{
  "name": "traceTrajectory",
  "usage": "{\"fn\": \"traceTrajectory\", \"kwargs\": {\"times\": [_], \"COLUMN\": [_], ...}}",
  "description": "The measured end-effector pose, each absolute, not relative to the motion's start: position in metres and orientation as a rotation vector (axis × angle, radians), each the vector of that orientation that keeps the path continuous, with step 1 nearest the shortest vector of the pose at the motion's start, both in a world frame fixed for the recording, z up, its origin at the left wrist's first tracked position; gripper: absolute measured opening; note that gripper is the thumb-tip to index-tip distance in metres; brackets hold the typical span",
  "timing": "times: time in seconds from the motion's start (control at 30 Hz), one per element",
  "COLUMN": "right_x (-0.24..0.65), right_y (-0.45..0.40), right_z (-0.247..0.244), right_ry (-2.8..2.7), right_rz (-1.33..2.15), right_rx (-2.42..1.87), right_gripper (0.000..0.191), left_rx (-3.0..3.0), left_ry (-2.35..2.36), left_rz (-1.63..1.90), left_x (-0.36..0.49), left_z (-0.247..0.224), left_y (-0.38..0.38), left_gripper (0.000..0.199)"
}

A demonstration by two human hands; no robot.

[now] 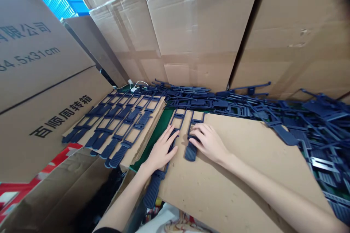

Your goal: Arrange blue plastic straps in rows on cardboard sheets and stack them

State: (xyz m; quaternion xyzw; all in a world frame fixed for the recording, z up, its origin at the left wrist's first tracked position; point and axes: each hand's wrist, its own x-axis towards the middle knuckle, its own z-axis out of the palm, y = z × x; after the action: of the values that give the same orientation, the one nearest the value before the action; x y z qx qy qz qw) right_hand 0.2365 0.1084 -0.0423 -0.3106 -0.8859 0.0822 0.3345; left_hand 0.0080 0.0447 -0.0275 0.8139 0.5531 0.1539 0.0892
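My left hand (160,150) lies with fingers stretched out over a long dark blue plastic frame (153,189) at the left edge of a cardboard sheet (246,160). That frame's ribbed, rounded end hangs past the near edge of the sheet. Just right of it, a second plastic frame (190,152) lies flat, roughly parallel. My right hand (210,142) has its fingers bent around the middle of this second frame, thumb at its side. Its open rectangular end shows beyond the fingers; the gripped part is partly hidden.
On the left, a stack of cardboard sheets (142,149) carries rows of similar frames. A heap of loose dark blue plastic parts (246,103) spreads along the back and right. Large cardboard boxes (194,25) form a wall behind. Green surface (161,123) shows between the sheets.
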Motion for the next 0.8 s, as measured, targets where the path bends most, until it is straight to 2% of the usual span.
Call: {"fn": "traceTrajectory", "kwargs": {"times": [0.8], "right_x": [0.233], "right_y": [0.125], "right_z": [-0.044], "right_ry": [-2.278], "right_rz": [0.353], "right_rx": [-0.987], "right_gripper": [0.022], "left_rx": [2.438], "left_ry": [1.670], "left_rz": [0.407], "left_x": [0.009], "left_z": [-0.026], "left_y": [0.046], "left_gripper": [0.052]}}
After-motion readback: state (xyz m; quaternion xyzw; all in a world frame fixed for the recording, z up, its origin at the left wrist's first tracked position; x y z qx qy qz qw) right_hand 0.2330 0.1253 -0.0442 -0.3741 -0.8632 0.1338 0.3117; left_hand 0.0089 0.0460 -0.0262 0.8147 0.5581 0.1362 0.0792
